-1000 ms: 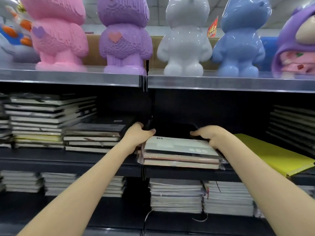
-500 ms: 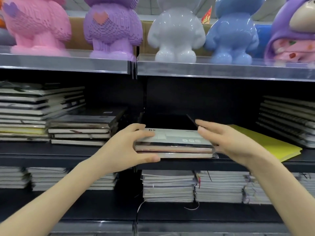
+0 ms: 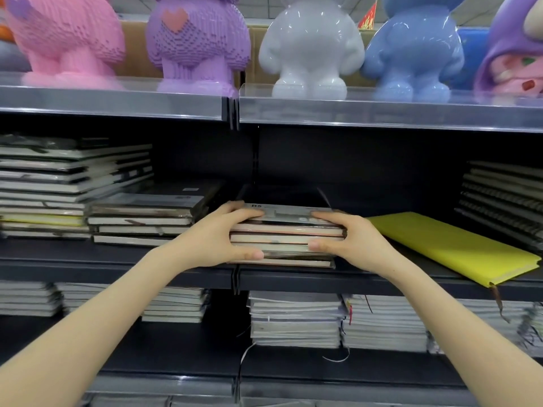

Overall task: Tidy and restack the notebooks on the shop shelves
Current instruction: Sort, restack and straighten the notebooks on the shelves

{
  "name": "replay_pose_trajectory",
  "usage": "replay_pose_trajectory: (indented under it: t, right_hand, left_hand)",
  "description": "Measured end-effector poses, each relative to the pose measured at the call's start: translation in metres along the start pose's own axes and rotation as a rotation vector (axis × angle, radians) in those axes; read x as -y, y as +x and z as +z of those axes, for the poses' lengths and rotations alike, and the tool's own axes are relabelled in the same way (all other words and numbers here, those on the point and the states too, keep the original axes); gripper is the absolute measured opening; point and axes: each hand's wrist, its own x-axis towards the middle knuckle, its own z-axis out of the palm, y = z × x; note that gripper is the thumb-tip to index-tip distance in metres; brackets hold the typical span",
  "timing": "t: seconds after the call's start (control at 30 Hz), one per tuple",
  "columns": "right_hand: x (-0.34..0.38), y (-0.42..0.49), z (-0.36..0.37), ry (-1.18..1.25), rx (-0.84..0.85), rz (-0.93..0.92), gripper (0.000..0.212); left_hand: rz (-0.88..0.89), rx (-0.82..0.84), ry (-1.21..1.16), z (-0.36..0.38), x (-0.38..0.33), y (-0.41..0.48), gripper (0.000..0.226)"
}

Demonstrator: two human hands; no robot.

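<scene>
A small stack of wrapped notebooks (image 3: 286, 236), the top one marked B5, sits at the front of the middle shelf (image 3: 176, 273). My left hand (image 3: 219, 237) grips its left end, fingers over the top cover and thumb under the upper books. My right hand (image 3: 354, 239) grips the right end the same way, fingers on top and thumb against the spines. One notebook at the bottom lies below both thumbs. To the right, a yellow notebook (image 3: 452, 245) lies flat and skewed, its corner over the shelf edge.
Taller notebook stacks (image 3: 58, 186) and a lower one (image 3: 147, 218) fill the shelf's left; spiral notebooks (image 3: 505, 198) stand at the right. More stacks (image 3: 296, 318) fill the shelf below. Pink, purple, white (image 3: 311, 48) and blue figures stand on the top shelf.
Both hands have come from the back corners of the stack to its front ends and closed round it, thumbs now under the upper books. The view has shifted down a little.
</scene>
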Motion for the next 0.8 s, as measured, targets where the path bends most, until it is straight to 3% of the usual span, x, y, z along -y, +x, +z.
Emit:
replay_pose_trajectory:
  t: [0.37,0.57,0.8]
  right_hand:
    - [-0.009,0.022,0.011,0.074,0.001,0.006,0.066]
    - [-0.023,0.007,0.002,0.186,0.081,0.036,0.075]
    - [-0.03,-0.002,0.018,0.204,-0.059,0.016,0.074]
  left_hand:
    - [-0.039,-0.093,-0.007,0.006,0.005,0.013,0.07]
    - [-0.098,-0.045,0.007,0.009,0.002,0.008,0.09]
    - [-0.08,-0.074,-0.008,0.008,0.005,0.006,0.086]
